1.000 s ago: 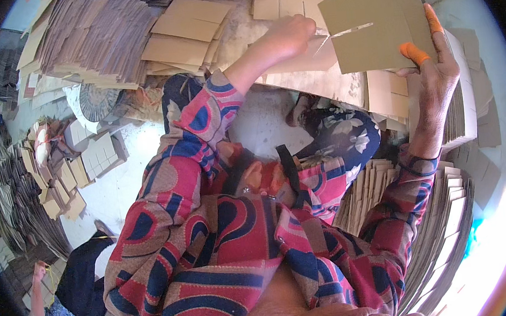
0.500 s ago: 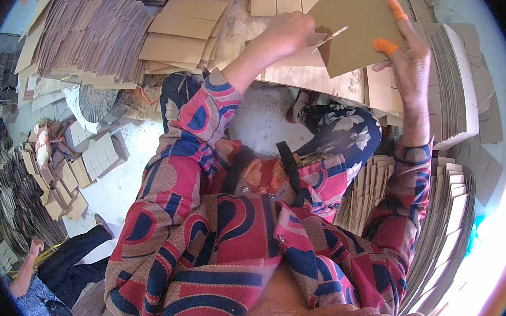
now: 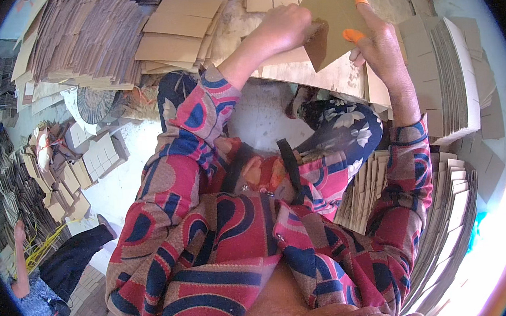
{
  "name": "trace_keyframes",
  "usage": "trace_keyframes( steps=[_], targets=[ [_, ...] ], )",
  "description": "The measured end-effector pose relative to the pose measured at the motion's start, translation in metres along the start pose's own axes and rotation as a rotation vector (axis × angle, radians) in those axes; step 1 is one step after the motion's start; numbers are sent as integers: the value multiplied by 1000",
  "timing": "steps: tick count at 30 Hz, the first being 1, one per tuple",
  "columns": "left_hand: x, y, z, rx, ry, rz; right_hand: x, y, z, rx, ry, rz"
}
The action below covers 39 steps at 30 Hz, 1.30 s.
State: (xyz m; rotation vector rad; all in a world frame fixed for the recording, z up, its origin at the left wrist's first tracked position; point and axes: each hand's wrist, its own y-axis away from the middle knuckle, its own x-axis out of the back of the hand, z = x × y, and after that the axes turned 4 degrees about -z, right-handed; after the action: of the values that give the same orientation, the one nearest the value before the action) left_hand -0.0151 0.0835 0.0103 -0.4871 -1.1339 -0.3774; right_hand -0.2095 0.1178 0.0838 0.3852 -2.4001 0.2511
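Observation:
My right hand point(image 3: 378, 44), with orange finger covers on thumb and forefinger, grips the right side of a tan cardboard sheet point(image 3: 337, 17), which is held tilted above the work table. At the sheet's left edge, my left hand point(image 3: 288, 25) is closed with its knuckles up. Its fingertips are mostly hidden, but they seem to pinch a browner cardboard piece point(image 3: 317, 43) that meets the sheet at an angle. Whether the two are joined or one folded piece, I cannot tell.
A big pile of cardboard strips point(image 3: 86, 37) and slotted cardboard sheets point(image 3: 180, 21) lie at the far left. A tall cardboard stack point(image 3: 457, 76) stands at right, with more cardboard rows point(image 3: 447, 214) below it. Another person point(image 3: 35, 294) is at the lower left.
My right hand has moved left and slightly up with the sheet, bringing it against my left hand. The slit piece edge between them no longer shows. The other person's arm has shifted.

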Motion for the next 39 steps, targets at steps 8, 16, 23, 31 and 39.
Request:
trace_keyframes(
  steps=[8, 16, 23, 31, 39],
  targets=[
    [2, -4, 0, 43, -31, -39, 2, -8, 27, 372, 358, 92],
    [8, -1, 5, -33, -9, 21, 10, -1, -4, -61, -57, -34],
    [8, -5, 3, 16, -31, -23, 11, -6, 11, 125, 74, -20],
    [1, -3, -11, -12, -6, -21, 9, -8, -5, -25, -105, -79],
    [-13, 3, -10, -68, 64, 55, -45, 17, 47, 285, 207, -34]
  ],
)
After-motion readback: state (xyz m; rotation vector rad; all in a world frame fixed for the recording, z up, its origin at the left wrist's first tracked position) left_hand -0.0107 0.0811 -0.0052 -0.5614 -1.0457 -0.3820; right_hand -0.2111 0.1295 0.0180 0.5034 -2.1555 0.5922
